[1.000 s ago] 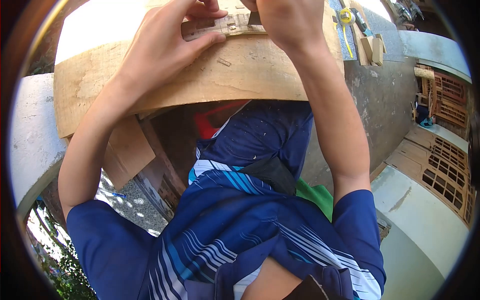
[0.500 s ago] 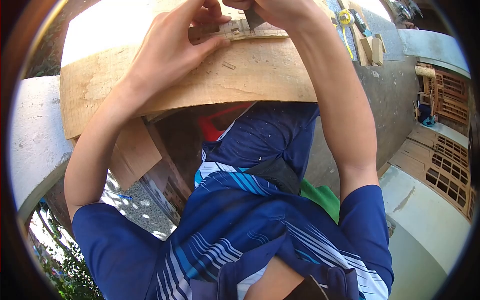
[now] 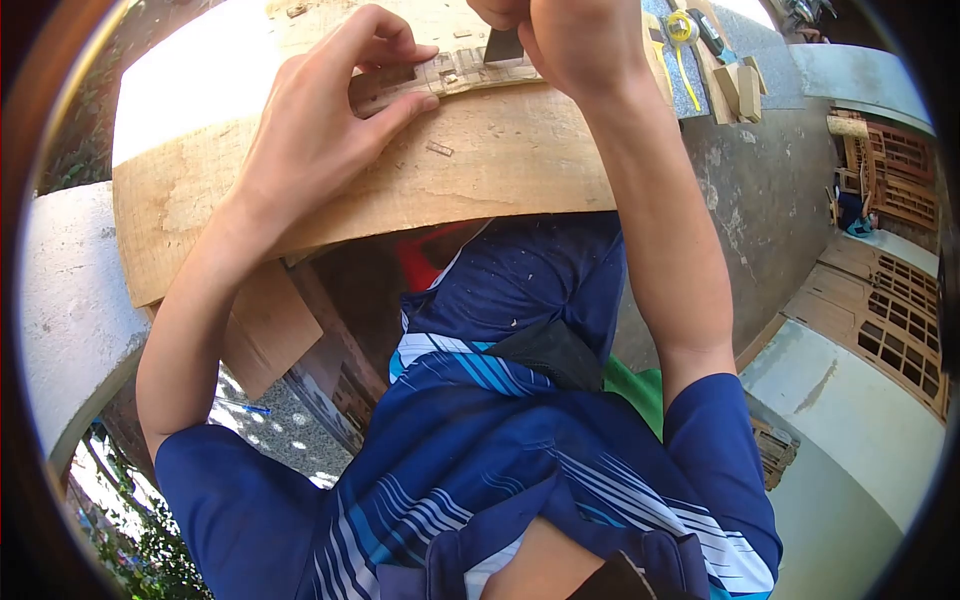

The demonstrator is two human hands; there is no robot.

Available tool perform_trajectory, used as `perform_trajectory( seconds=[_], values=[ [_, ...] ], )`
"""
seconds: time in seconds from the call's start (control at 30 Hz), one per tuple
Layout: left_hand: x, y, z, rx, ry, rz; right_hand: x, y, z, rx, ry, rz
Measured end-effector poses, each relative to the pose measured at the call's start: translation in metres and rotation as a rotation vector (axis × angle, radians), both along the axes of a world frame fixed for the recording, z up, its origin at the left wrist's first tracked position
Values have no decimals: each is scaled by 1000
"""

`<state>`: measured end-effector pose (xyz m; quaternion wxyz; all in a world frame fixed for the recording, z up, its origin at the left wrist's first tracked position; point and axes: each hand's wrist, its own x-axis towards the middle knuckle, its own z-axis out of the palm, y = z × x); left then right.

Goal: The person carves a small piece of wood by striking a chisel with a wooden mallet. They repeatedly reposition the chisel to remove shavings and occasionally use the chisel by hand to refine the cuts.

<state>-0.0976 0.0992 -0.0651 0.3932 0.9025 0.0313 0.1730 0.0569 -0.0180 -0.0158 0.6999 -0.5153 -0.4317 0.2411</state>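
My left hand (image 3: pixel 310 130) pinches a narrow wooden strip (image 3: pixel 450 78) between thumb and fingers, pressing it down on a broad wooden board (image 3: pixel 520 150). Small notches and pencil marks show along the strip. In my right hand (image 3: pixel 583 50), closed in a fist, is a chisel (image 3: pixel 504 46); its handle is hidden by the fingers and the frame's top edge. The dark flat blade points down, its edge at the strip to the right of my left hand. A loose wood chip (image 3: pixel 439 148) lies on the board nearer to me.
A yellow tape measure (image 3: pixel 682 28) and small wood blocks (image 3: pixel 742 92) sit right of the board. A pale wall ledge (image 3: pixel 80 270) stands at the left. Wooden lattice panels (image 3: pixel 895 320) are at the far right, and something red (image 3: pixel 415 262) is under the board.
My right fist has turned and risen slightly, with the chisel blade still at the strip. The board and left hand appear shifted slightly left in view; the left hand keeps its hold.
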Motion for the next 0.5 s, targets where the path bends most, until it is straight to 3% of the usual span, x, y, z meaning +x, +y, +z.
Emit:
perform_trajectory(
  seconds=[0.03, 0.13, 0.33, 0.5],
  values=[
    [0, 0, -1, -19, -4, 0, 1, 0, -4, 31, -50, -2],
    [0, 0, 2, 51, 0, -2, 5, -10, -1, 39, 158, 166],
    [0, 0, 2, 88, -10, 2, 4, -8, -5, 103, -36, 111],
    [1, 0, 2, 62, -3, 11, -8, -17, 16, -55, 31, 58]
  ],
)
